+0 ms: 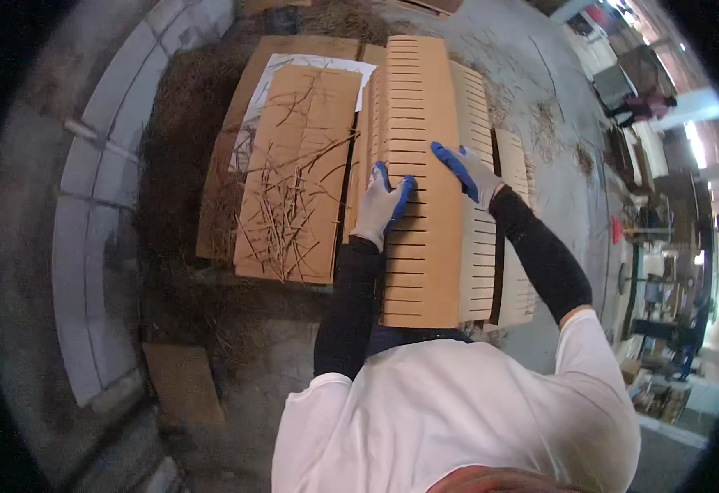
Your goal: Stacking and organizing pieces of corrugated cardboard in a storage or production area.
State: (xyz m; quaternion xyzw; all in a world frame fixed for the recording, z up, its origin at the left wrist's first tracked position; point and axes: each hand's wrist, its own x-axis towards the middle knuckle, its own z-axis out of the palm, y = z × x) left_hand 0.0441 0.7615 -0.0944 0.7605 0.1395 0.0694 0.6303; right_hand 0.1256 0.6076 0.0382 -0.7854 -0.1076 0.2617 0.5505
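Note:
A long brown cardboard sheet (423,271) with rows of dark slits along its sides stands lengthwise in front of me, on top of other slotted sheets. My left hand (382,207), in a pale glove with blue fingertips, rests on its left slitted part, thumb and fingers apart. My right hand (470,174), gloved the same way, lies against the sheet's right side with its fingers stretched out. Neither hand visibly grips anything. Beneath, on the right, more slotted cardboard (514,287) shows.
To the left, a flat cardboard piece (326,107) carries a scatter of thin brown strips (287,215). White paper (367,72) shows behind it. More strips litter the dark floor by a pale block wall (117,172). A person (651,105) is far off at the right.

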